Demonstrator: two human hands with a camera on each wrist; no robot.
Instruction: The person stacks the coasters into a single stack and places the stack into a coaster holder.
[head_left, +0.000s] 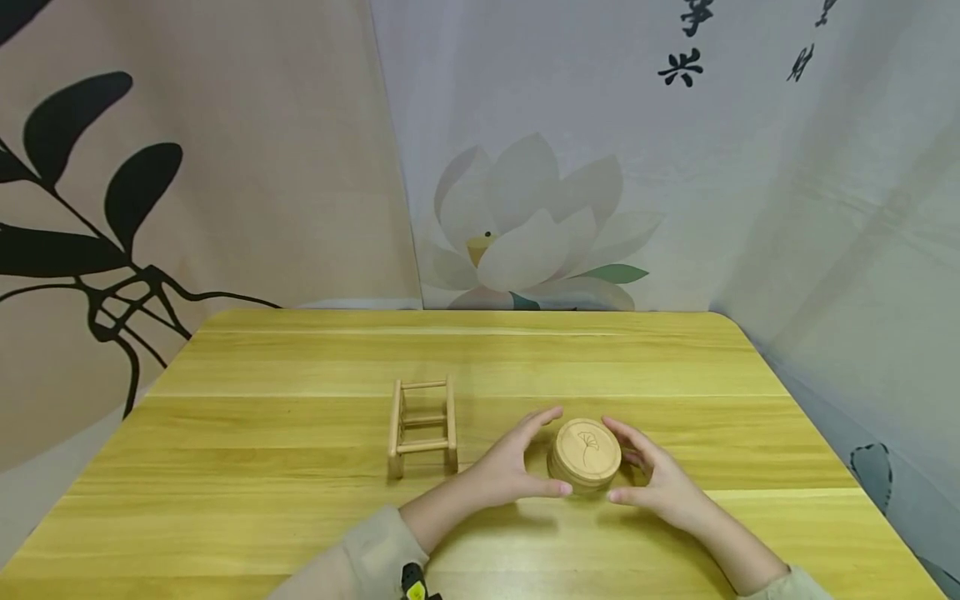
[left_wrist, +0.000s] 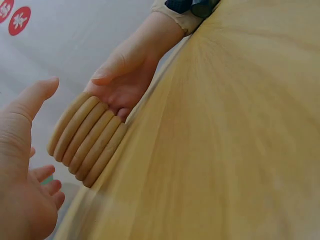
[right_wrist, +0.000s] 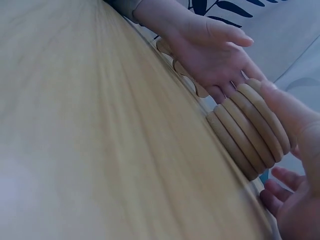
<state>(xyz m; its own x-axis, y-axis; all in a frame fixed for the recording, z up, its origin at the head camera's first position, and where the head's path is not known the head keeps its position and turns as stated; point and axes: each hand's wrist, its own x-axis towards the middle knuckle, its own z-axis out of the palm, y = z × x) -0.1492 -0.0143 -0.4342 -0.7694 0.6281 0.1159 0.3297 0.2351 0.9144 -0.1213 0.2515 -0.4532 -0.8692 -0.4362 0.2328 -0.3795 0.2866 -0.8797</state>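
Note:
A stack of round wooden coasters (head_left: 587, 454) stands on the table, its top one engraved with a ginkgo leaf. To its left is my left hand (head_left: 512, 468), thumb and fingers spread in a curve around that side. My right hand (head_left: 663, 485) curves likewise around the right side, thumb toward the front. In the left wrist view, several coasters (left_wrist: 90, 137) show as layered rims between the two palms. From the right wrist, the right thumb (right_wrist: 287, 105) overlaps the upper coasters, while the left hand (right_wrist: 210, 57) is beyond the stack with fingers extended.
A small wooden rack (head_left: 423, 446) with rods between two side frames stands left of the left hand. Under everything is a wood-grain table (head_left: 247, 500). A printed cloth (head_left: 300, 167) with a lotus and dark leaves hangs behind its far edge.

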